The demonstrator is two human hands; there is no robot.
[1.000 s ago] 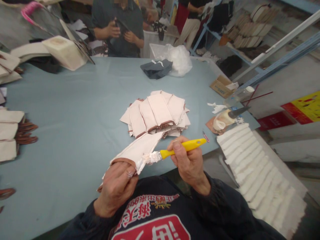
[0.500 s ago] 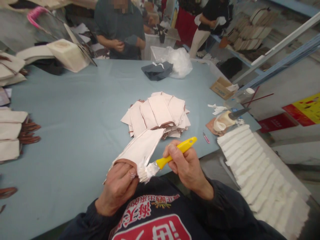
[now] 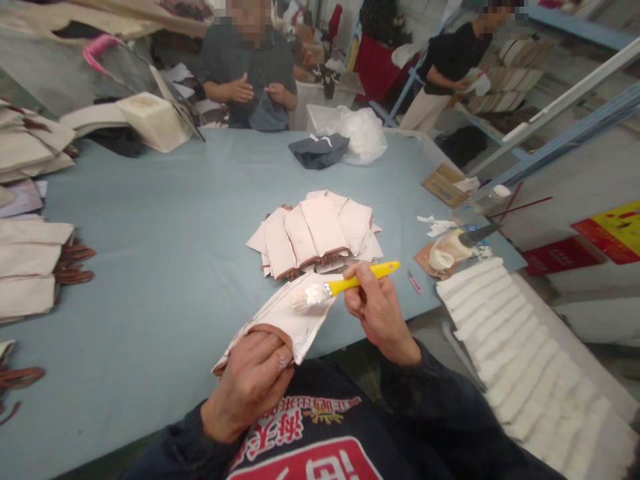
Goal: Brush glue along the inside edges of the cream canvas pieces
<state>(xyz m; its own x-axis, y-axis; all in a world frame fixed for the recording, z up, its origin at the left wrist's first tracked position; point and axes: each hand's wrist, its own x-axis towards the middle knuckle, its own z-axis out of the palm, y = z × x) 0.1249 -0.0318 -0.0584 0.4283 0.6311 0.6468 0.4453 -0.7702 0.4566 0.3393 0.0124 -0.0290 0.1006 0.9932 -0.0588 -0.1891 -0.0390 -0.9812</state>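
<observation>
At the table's near edge, my left hand (image 3: 250, 383) grips a cream fabric piece (image 3: 280, 310) by its brown-trimmed curved end, with fingers partly hidden under the trim. My right hand (image 3: 377, 303) is closed round the yellow handle of a brush (image 3: 343, 285). White paste coats the brush's bristles, which lie over the upper face of the held piece. Just beyond it, a fanned stack of cream pieces (image 3: 313, 230) with brown edges rests on the table.
Blue-green table (image 3: 150, 233); more cream pieces (image 3: 27, 267) at left. On the right are a paste container (image 3: 445, 257), a small pink-handled tool (image 3: 415, 282), a cardboard box (image 3: 444, 185) and layered white strips (image 3: 525, 353). A person (image 3: 247, 67) stands across the table; another is farther back.
The brush has moved up and away from my body, from the near edge of the piece onto its upper face. My left hand and the piece have shifted slightly right in view.
</observation>
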